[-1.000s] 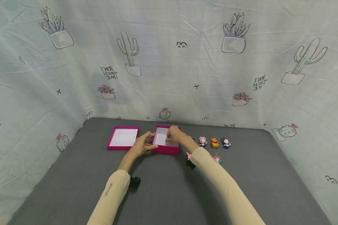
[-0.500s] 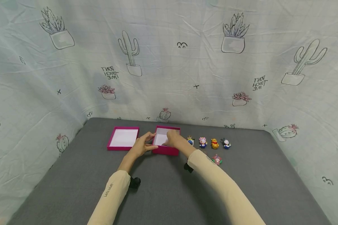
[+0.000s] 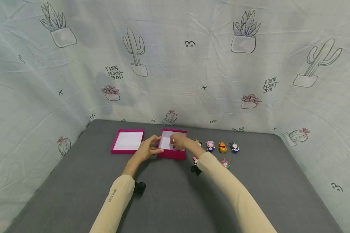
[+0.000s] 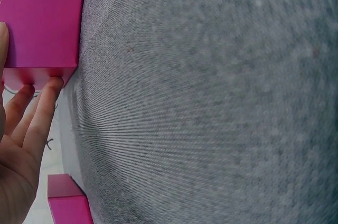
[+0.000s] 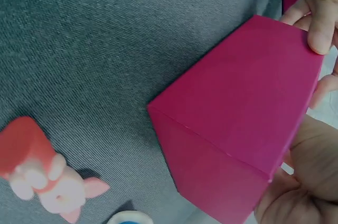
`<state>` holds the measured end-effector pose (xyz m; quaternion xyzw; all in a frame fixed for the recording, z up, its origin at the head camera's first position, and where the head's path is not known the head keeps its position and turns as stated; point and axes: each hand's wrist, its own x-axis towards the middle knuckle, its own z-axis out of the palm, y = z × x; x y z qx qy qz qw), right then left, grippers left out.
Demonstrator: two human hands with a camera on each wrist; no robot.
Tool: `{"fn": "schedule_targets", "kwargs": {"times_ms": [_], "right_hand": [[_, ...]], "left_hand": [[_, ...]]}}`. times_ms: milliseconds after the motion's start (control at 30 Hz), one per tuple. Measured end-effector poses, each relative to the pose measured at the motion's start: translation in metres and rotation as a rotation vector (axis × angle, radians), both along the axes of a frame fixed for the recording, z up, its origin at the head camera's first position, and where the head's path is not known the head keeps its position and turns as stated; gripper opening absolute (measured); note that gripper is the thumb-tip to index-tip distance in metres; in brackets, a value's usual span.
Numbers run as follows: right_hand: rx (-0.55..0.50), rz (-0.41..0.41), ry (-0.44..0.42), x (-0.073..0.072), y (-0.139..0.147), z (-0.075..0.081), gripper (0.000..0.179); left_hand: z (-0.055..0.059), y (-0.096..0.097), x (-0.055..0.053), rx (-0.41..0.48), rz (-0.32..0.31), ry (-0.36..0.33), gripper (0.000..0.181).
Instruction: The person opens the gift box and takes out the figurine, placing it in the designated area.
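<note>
A magenta box (image 3: 171, 154) with a white inside stands uncovered near the back of the table. My left hand (image 3: 145, 149) grips its left side, thumb on the front wall; in the left wrist view its fingertips (image 4: 53, 84) press the side wall. My right hand (image 3: 179, 141) reaches over the right wall into the box, fingers bent downward. Something small and coloured shows by those fingertips, too small to name. The right wrist view shows the right hand (image 5: 306, 176) behind the box wall (image 5: 237, 97), its fingertips hidden.
A matching lid (image 3: 127, 151), white inside up, lies left of the box. Right of it stand small figurines: a pink one (image 3: 210, 146), a yellow bear (image 3: 222, 147), a dark-and-white one (image 3: 234, 147), a pink-and-green one (image 3: 225, 163) and a piglet (image 5: 60, 192). A patterned cloth (image 3: 192, 64) hangs behind.
My right hand dipped lower into the box half a second ago and has risen slightly, with a small coloured bit now showing by its fingers. The left hand keeps its grip.
</note>
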<state>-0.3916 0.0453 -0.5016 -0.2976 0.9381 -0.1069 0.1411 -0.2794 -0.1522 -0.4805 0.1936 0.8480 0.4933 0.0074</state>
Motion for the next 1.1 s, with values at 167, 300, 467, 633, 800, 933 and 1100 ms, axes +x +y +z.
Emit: {"fn": "schedule_targets", "kwargs": {"times_ms": [167,300,467,633,800,933,1100], "right_hand": [[-0.045,0.020,0.036,0.031,-0.001,0.033,0.017],[-0.126,0.001,0.069,0.057,0.000,0.057,0.018],[-0.307,0.006,0.188,0.074,0.004,0.060,0.031],[-0.518,0.019,0.258,0.078,0.008,0.053,0.040],[-0.671,0.008,0.300,0.077,0.012,0.045,0.044],[-0.800,-0.012,0.273,0.079,0.015,0.041,0.046],[-0.913,-0.041,0.208,0.081,0.019,0.039,0.046]], "left_hand": [[0.002,0.000,0.001,-0.005,0.000,0.008,0.045],[0.003,0.000,0.000,-0.004,-0.006,0.029,0.046],[0.003,0.001,-0.002,0.004,-0.016,0.030,0.045],[0.003,0.000,-0.003,-0.020,-0.011,0.041,0.043],[0.004,0.000,-0.003,-0.018,-0.013,0.029,0.045],[0.004,0.001,-0.004,-0.018,-0.015,0.027,0.046],[0.005,0.001,-0.003,-0.020,-0.006,0.026,0.043]]}}
